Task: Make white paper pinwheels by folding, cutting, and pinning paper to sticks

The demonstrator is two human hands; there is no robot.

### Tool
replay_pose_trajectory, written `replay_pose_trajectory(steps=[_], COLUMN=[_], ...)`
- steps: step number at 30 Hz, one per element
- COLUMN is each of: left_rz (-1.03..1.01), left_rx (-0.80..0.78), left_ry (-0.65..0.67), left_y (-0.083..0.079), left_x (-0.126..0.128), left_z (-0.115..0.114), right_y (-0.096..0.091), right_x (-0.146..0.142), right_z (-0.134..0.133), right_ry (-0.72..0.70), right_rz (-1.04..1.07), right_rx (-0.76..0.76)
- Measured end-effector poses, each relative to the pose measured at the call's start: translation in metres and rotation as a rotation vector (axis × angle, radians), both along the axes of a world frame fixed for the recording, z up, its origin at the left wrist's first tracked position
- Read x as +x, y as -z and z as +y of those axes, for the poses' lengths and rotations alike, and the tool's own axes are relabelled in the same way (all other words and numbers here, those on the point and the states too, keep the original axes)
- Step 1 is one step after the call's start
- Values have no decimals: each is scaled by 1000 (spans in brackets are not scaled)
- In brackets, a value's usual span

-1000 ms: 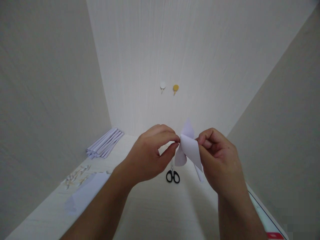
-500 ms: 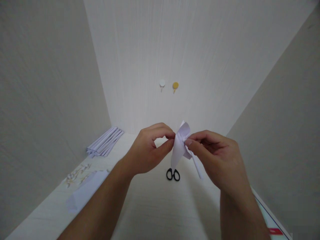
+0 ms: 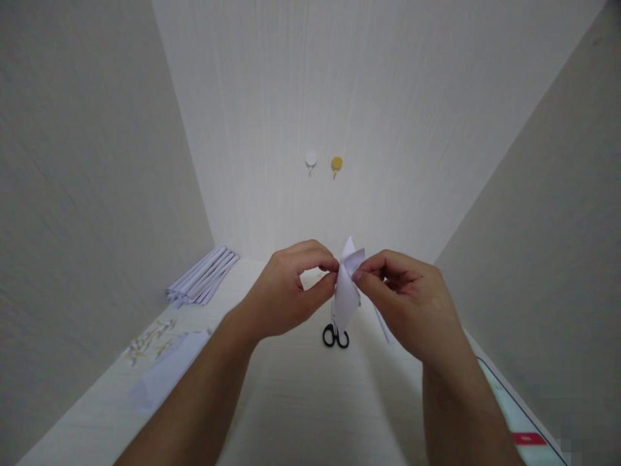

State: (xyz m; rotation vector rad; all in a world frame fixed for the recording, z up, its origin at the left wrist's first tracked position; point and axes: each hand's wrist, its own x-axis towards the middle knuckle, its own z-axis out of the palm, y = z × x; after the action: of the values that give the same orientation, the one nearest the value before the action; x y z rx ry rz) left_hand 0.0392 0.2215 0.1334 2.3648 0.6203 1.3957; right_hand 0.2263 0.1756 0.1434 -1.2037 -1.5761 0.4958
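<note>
Between my two hands, above the table, is a white folded-paper pinwheel (image 3: pixel 345 299), seen nearly edge-on with its pointed blades up and down. My left hand (image 3: pixel 288 285) pinches its centre from the left with thumb and forefinger. From the other side my right hand (image 3: pixel 405 294) pinches at the back of the pinwheel; what lies between those fingertips is hidden. A thin white paper stick (image 3: pixel 381 323) shows below my right fingers, its upper part covered; I cannot tell whether it joins the pinwheel. Under the pinwheel lie black-handled scissors (image 3: pixel 335 336), their blades partly hidden.
A bundle of rolled white paper sticks (image 3: pixel 204 277) lies at the back left. Nearer are small white and tan pieces (image 3: pixel 150 340) and white paper sheets (image 3: pixel 169 372). Two hooks, white (image 3: pixel 311 160) and yellow (image 3: pixel 336 163), are on the back wall. A board with a red mark (image 3: pixel 528 439) is at right.
The pinwheel has turned more edge-on, and its blades look differently placed. My right hand has moved slightly left, towards my left hand, which has stayed nearly still.
</note>
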Motion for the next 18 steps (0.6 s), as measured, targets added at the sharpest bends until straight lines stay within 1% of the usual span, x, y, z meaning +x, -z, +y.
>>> replay_pose_trajectory(steps=[8, 11, 12, 13, 15, 16, 17, 18], left_rz=[16, -4, -34, -72, -214, -270, -316, -339], left_rx=[-17, -89, -139, -222, -446, -556, -633, -692], left_ry=[14, 54, 74, 94, 168, 195, 181, 148], left_y=[-3, 4, 10, 18, 42, 57, 73, 89], left_x=[2, 1, 0, -1, -3, -5, -7, -8], left_z=[-2, 3, 6, 9, 14, 15, 15, 14], right_y=[2, 3, 4, 7, 18, 27, 40, 54], right_x=[-5, -3, -1, 2, 7, 9, 9, 8], right_z=[0, 2, 3, 5, 11, 14, 16, 18], right_ry=[9, -7, -21, -39, -40, -22, -14, -41], right_rz=[-36, -33, -17, 13, 119, 201, 304, 399], right_rx=[17, 6, -7, -24, -49, -66, -113, -220])
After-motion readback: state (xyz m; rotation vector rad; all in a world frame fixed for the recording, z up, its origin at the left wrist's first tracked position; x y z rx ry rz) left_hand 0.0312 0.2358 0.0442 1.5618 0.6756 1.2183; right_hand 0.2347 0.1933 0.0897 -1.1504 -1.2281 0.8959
